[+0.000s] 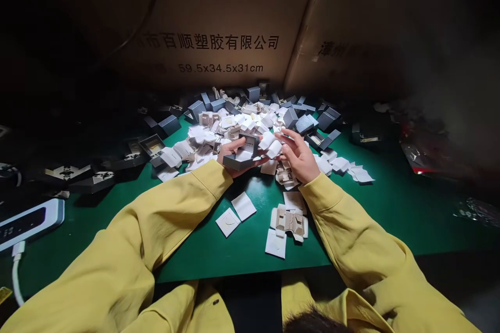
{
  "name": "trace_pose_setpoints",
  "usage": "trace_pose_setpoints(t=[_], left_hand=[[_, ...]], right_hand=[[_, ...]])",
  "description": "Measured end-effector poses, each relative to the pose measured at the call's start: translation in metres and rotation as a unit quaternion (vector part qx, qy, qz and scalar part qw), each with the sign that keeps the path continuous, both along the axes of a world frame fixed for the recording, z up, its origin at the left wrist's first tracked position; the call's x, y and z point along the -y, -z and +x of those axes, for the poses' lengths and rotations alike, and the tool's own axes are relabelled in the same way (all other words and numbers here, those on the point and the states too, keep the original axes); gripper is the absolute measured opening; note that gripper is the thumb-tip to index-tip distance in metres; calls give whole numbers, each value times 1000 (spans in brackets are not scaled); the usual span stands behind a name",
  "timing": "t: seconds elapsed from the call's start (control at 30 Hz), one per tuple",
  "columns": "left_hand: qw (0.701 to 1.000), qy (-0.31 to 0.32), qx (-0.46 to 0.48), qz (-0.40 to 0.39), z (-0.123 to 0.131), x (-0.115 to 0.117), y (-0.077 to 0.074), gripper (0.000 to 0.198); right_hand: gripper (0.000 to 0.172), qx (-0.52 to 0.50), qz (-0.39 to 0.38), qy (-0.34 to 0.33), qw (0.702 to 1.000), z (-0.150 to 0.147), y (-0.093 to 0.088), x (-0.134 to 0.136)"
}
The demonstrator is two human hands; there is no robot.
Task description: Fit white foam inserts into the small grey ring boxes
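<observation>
My left hand (231, 151) is wrapped around a small open grey box (242, 157) with a white lining, held just above the green mat (390, 208). My right hand (299, 155) pinches a white insert piece (270, 145) beside the box's right edge. Both arms wear yellow sleeves. Behind the hands lies a heap of white inserts (234, 127) mixed with small grey boxes (304, 123). Some fingers are hidden behind the box.
Flat white cards (236, 214) and a folded white insert (289, 221) lie near the mat's front edge. Large cardboard cartons (219, 25) wall off the back. A white device with a cable (29, 221) sits at the left. Dark boxes (91, 179) lie at the left.
</observation>
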State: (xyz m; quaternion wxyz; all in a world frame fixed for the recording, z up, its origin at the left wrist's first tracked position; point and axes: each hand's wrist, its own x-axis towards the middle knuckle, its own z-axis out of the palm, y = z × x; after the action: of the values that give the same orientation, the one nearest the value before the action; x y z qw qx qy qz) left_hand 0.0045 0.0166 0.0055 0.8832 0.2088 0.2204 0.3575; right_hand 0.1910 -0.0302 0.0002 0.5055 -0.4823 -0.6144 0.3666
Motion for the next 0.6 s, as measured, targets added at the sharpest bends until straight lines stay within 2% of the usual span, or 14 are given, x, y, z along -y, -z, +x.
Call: trace_pose_setpoints(t=[0.07, 0.13, 0.27, 0.5, 0.6], left_hand=[[1000, -11, -9, 6, 1, 0, 1, 30], [999, -24, -16, 17, 1, 0, 2, 29], [998, -37, -28, 37, 2, 0, 4, 27], [996, -11, -44, 83, 1, 4, 1, 27], [995, -7, -52, 86, 1, 6, -1, 27]], right_hand=[[47, 33, 20, 50, 998, -1, -2, 1], [46, 97, 52, 71, 991, -1, -4, 2], [44, 186, 110, 54, 975, 0, -7, 3], [41, 193, 102, 44, 975, 1, -5, 2], [37, 237, 130, 72, 960, 1, -7, 3]])
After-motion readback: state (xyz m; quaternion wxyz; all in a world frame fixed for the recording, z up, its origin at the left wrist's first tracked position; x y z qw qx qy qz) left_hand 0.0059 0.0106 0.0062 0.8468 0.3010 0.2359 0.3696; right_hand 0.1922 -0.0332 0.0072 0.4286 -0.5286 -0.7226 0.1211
